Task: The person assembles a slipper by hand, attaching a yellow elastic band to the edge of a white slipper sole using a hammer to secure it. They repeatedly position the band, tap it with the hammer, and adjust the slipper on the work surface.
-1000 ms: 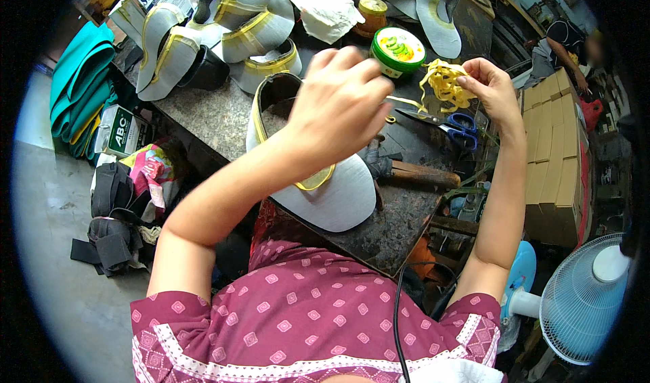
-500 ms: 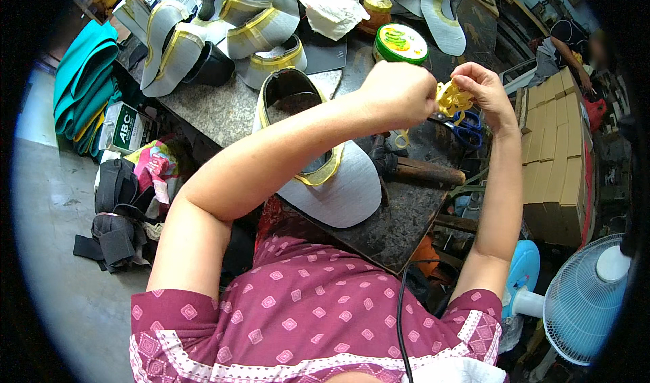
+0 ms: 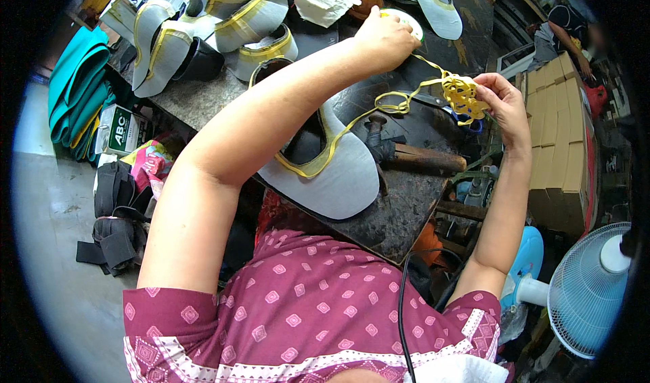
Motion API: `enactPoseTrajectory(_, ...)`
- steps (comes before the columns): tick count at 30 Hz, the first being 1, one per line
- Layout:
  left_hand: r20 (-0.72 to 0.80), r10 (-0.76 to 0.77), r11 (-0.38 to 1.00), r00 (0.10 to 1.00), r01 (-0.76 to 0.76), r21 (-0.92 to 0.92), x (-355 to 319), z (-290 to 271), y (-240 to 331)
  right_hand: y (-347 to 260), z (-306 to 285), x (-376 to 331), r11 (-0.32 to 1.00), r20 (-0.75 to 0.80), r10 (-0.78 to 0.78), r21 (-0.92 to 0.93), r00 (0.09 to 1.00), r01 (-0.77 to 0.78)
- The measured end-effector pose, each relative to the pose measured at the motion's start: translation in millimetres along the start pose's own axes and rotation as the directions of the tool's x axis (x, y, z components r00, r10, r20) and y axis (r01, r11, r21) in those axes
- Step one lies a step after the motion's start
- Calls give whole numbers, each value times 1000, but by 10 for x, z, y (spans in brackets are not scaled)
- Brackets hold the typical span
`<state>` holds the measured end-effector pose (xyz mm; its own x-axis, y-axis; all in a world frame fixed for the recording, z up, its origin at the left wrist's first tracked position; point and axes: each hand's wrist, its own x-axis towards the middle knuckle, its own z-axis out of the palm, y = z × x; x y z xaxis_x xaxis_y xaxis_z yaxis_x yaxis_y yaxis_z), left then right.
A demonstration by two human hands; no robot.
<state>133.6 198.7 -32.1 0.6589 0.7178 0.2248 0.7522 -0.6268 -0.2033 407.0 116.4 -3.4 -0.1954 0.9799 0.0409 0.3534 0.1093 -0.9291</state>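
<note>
Left hand (image 3: 382,41) farther out, yellow strip (image 3: 433,68) taut

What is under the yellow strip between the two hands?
Under the yellow strip lie a dark worktable, a grey shoe upper and a hammer. The left hand covers part of a round tin behind it; the right hand holds the bundle.

I hold a thin yellow strip (image 3: 379,112) between my 2 hands. A tangled bundle (image 3: 462,93) of it sits bunched at the fingers (image 3: 489,85) of my right hand (image 3: 504,109), and 1 strand runs taut up to my left hand (image 3: 386,41). The loose end trails down, following the rim of the grey shoe upper (image 3: 335,173) lying on the table (image 3: 406,207).
</note>
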Motion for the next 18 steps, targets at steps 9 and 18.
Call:
enactPoseTrajectory(9, -81, 155, 984, 985, -146, 98, -3, -16, 85, 58, -52, -211, 999, -120, 25, -43, 992, -31)
enactPoseTrajectory(18, -312, 113, 992, 943, -88, 91, -43, 43, 243, 283, -15, -173, 992, -203, -99, -102, 974, 80)
